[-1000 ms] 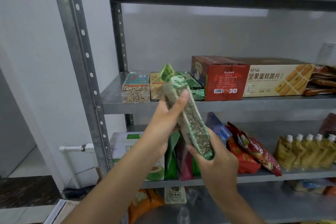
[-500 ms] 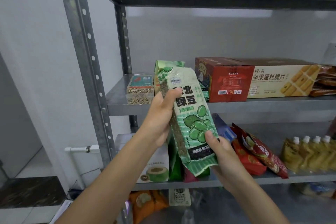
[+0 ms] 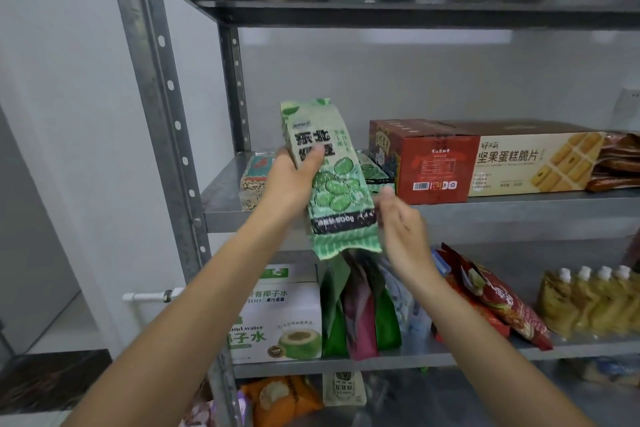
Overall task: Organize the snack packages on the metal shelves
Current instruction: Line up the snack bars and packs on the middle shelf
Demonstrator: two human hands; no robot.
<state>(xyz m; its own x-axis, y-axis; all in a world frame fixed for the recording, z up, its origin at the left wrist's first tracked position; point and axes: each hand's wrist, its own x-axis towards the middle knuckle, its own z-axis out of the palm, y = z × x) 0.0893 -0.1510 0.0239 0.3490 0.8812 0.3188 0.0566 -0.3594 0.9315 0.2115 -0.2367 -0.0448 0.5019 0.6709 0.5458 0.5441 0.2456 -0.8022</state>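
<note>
A tall green mung bean packet (image 3: 334, 184) stands nearly upright in front of the middle metal shelf (image 3: 485, 210), its printed face toward me. My left hand (image 3: 289, 184) grips its upper left side, thumb across the front. My right hand (image 3: 403, 229) is just right of the packet's lower edge, fingers apart and blurred; I cannot tell whether it touches the packet. Behind the packet on the shelf lie a grain brick pack (image 3: 252, 180) and another green packet (image 3: 372, 172).
A red box (image 3: 433, 163) and a long beige biscuit box (image 3: 533, 163) sit right on the middle shelf. Below are a white coconut water carton (image 3: 277, 319), green and magenta pouches (image 3: 360, 315), red snack bags (image 3: 495, 298) and yellow spouted pouches (image 3: 588, 302). A steel upright (image 3: 162, 114) stands left.
The packet turned from edge-on to face-on and rose toward the middle shelf. My right hand slid off its lower end and opened.
</note>
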